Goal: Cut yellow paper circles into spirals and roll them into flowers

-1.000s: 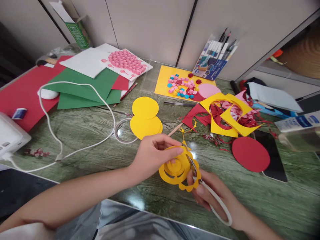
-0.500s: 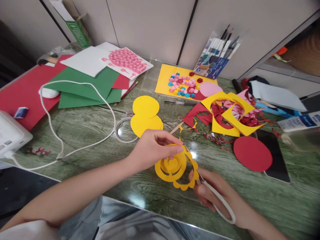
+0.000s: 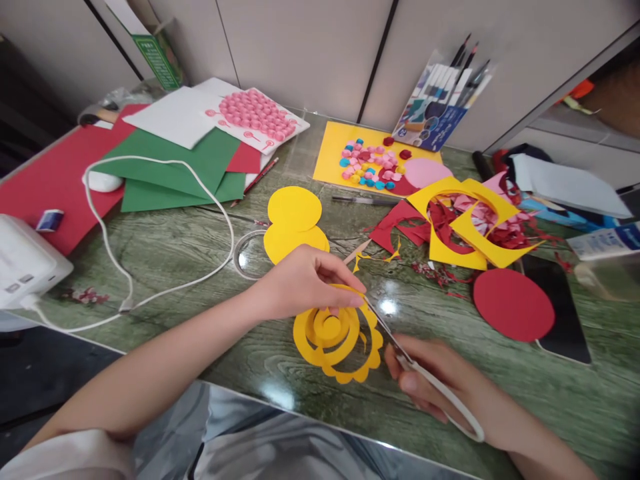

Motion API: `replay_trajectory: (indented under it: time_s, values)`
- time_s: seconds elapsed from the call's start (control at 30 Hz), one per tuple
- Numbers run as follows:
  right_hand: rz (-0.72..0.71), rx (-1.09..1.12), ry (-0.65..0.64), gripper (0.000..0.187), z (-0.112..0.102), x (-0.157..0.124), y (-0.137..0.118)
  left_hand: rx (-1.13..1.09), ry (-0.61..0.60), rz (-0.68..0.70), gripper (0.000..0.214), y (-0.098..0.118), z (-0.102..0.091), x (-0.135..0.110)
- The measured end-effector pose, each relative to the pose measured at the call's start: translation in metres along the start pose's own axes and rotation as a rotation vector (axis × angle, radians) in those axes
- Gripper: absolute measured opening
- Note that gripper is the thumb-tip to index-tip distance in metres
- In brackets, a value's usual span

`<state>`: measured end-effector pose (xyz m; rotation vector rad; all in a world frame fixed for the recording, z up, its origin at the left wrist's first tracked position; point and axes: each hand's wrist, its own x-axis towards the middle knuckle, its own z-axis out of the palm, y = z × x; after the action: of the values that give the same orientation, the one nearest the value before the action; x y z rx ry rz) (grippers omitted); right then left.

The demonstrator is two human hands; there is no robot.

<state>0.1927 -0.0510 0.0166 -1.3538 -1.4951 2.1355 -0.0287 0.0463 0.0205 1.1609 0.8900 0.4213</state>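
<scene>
Between its thumb and fingers my left hand (image 3: pixel 311 283) pinches the top edge of a yellow paper spiral (image 3: pixel 331 328) with a scalloped outer rim. The spiral's rings hang loose below the fingertips. My right hand (image 3: pixel 435 377) is closed around white-handled scissors (image 3: pixel 443 393). Their blades point up and left to the paper's edge beside my left fingertips. Just beyond my left hand, several yellow paper circles (image 3: pixel 295 208) lie overlapping on the table. A roll of tape (image 3: pixel 246 257) rests at their left.
Yellow paper offcuts (image 3: pixel 455 257) and red scraps (image 3: pixel 400 227) lie right of centre. A red paper circle (image 3: pixel 514 305) partly covers a dark tablet (image 3: pixel 570 320). A white cable (image 3: pixel 231 233) loops across the left from a white charger (image 3: pixel 35 263). Green paper sheets (image 3: pixel 173 163) lie behind.
The yellow spiral has shifted left and turned. The scissors have moved from its lower right edge to the top right edge near my left fingertips. The view has shifted slightly.
</scene>
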Motion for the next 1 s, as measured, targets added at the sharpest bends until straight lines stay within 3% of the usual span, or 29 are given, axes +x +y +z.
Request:
replay_trajectory:
  time_s: [0.27, 0.47, 0.6, 1.0]
  values:
    - [0.042, -0.083, -0.053, 0.034, -0.005, -0.001, 0.002, 0.047, -0.119, -0.056, 0.014, -0.002, -0.008, 0.003]
    - [-0.055, -0.162, 0.093, 0.028, -0.006, -0.002, 0.015, -0.046, 0.01, 0.026, 0.017, -0.003, -0.006, 0.004]
    - [-0.071, -0.176, 0.122, 0.028, -0.005, -0.002, 0.013, -0.062, 0.101, 0.048, 0.012, -0.002, -0.004, 0.003]
    - [-0.099, -0.18, 0.091, 0.03, -0.003, 0.0, 0.009, 0.007, 0.055, -0.024, 0.012, -0.002, 0.002, 0.003]
